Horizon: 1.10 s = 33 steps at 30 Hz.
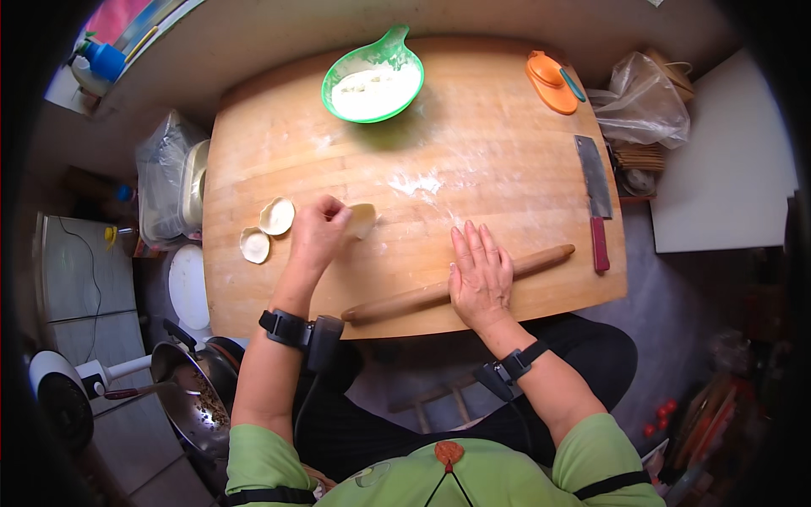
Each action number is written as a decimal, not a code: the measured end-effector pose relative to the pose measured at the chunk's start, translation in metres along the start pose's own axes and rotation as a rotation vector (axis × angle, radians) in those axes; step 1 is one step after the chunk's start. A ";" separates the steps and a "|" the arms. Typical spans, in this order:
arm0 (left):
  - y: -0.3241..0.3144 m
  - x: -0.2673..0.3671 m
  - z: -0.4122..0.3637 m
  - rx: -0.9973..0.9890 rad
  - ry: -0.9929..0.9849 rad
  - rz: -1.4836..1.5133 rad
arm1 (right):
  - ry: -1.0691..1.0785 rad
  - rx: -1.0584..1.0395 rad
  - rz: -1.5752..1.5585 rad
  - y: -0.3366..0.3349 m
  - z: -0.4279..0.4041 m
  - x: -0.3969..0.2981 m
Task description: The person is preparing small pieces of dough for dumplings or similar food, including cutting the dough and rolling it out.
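Between the thumb and fingers of my left hand (321,231) is the edge of a thin dough wrapper (361,220), held up off the wooden board and slightly blurred. My right hand (479,275) lies palm down across a wooden rolling pin (405,304), fingers stretched forward over the board. The pin rests at a slant near the board's front edge. Left of my left hand, two small cup-shaped dough pieces (277,216) with crimped rims sit touching each other. A patch of loose flour (415,184) whitens the middle of the board.
On the wooden board (253,146) stand a green handled bowl (326,95) of flour, an orange dumpling press (550,82) and a cleaver (593,184) with a red handle. A wok (190,405) with food scraps is at lower left. Plastic bags (646,101) lie beyond the right edge.
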<state>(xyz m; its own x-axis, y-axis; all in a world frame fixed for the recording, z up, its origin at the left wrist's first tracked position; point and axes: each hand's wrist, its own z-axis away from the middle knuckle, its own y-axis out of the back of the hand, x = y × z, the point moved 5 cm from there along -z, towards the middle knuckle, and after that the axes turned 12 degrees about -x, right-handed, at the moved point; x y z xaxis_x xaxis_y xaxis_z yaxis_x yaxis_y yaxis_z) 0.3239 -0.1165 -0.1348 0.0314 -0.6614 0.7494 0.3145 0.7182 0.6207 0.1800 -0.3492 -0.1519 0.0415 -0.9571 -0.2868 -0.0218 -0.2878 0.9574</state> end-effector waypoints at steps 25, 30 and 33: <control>-0.146 0.097 0.016 -0.529 -0.567 -0.373 | -0.019 0.072 -0.059 0.006 0.027 0.017; -0.087 0.057 0.033 -0.513 -0.376 -0.288 | -0.053 0.047 -0.047 0.006 0.021 0.024; -0.066 0.046 0.027 -0.431 -0.217 -0.053 | -0.064 0.034 -0.018 0.007 0.008 0.022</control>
<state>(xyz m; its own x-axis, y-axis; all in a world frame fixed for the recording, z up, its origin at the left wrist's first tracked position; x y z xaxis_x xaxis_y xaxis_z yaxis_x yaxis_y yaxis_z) 0.2789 -0.1890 -0.1351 -0.1795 -0.6010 0.7789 0.6764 0.4995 0.5413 0.1725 -0.3724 -0.1519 -0.0219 -0.9516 -0.3065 -0.0551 -0.3049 0.9508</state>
